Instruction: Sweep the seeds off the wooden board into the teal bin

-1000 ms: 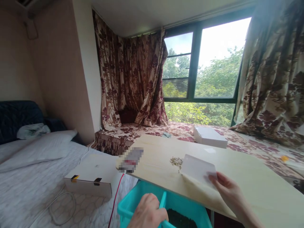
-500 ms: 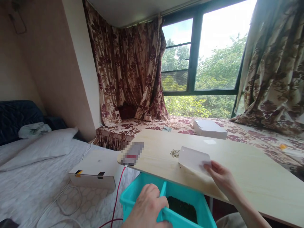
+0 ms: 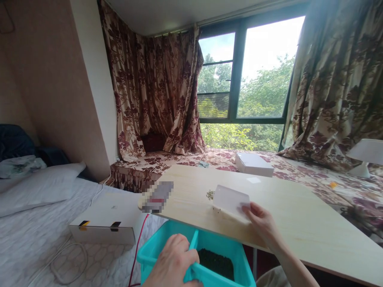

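Note:
My left hand (image 3: 172,261) is closed over the near rim of a teal plastic bin (image 3: 167,243) that sits just under the front edge of a pale wooden table (image 3: 299,223). Dark small grains (image 3: 216,263) lie in the bin. My right hand (image 3: 261,223) pinches a thin white plastic card (image 3: 230,199), which stands tilted on the tabletop. A small heap of dark seeds (image 3: 210,194) lies on the table just left of the card, with a few loose ones at its edge.
A blurred flat object (image 3: 157,196) lies at the table's left end, with a red cable (image 3: 136,251) hanging below. A white box (image 3: 103,223) rests on the bed at left. Another white box (image 3: 253,164) sits on the floral window seat. A lamp (image 3: 365,156) stands at right.
The card and my right hand have slid left and toward the table's front edge, nearer the seed heap. The view has shifted, so the bin shows more of its dark contents.

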A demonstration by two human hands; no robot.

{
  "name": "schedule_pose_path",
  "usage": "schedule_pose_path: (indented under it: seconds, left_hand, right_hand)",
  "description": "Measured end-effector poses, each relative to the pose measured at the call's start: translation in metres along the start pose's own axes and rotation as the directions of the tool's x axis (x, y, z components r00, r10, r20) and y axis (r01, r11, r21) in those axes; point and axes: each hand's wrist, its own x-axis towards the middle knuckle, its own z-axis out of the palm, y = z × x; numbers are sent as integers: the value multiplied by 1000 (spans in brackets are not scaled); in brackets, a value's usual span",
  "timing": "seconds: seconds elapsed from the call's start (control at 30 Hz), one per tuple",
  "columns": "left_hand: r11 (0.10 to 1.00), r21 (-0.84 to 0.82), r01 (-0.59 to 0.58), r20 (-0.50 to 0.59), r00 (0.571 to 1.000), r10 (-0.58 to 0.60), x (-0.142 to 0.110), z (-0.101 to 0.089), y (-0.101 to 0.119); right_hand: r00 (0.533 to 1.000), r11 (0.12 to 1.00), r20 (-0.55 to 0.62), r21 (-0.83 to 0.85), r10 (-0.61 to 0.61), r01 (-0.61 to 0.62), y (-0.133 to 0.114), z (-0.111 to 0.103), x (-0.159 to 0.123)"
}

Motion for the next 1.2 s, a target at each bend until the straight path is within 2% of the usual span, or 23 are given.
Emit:
schedule_pose_path:
  seconds: [0.13, 0.33, 0.43, 0.5, 0.6, 0.67, 0.73, 1.0, 1.2]
  left_hand:
    - [996, 44, -75, -12, 997, 76, 2, 4, -8]
    - [999, 33, -38, -47, 998, 39, 1, 9, -10]
    - [996, 70, -56, -87, 994, 62, 1, 11, -10]
    - [994, 86, -70, -103, 992, 79, 0, 11, -11]
    - [998, 43, -41, -112, 993, 46, -4, 8, -7]
    - [1000, -19, -11, -115, 993, 9, -8, 4, -3]
    - [998, -54, 17, -93, 995, -22, -10, 0, 2]
    - [996, -83, 35, -64, 997, -40, -11, -5, 8]
    - [996, -84, 41, -56, 997, -45, -11, -6, 8]
  right_hand:
    - [999, 1000, 47, -2, -16, 16, -5, 5, -3]
    - [991, 999, 127, -12, -33, 34, -9, 13, -17]
    - [979, 1000, 206, 15, -3, 0, -6, 10, -25]
    - [976, 998, 218, 53, 10, -22, -1, 5, -25]
    - [997, 995, 75, 96, -19, 12, 3, -7, -20]
    - [1000, 998, -10, 54, -19, 19, 2, -14, -15]
    - [999, 1000, -41, 16, 4, -4, -1, -20, -13]
    - [998, 995, -56, -100, -8, 3, -11, -17, -18]
    - [998, 997, -55, -68, 25, -29, -6, -18, -18]
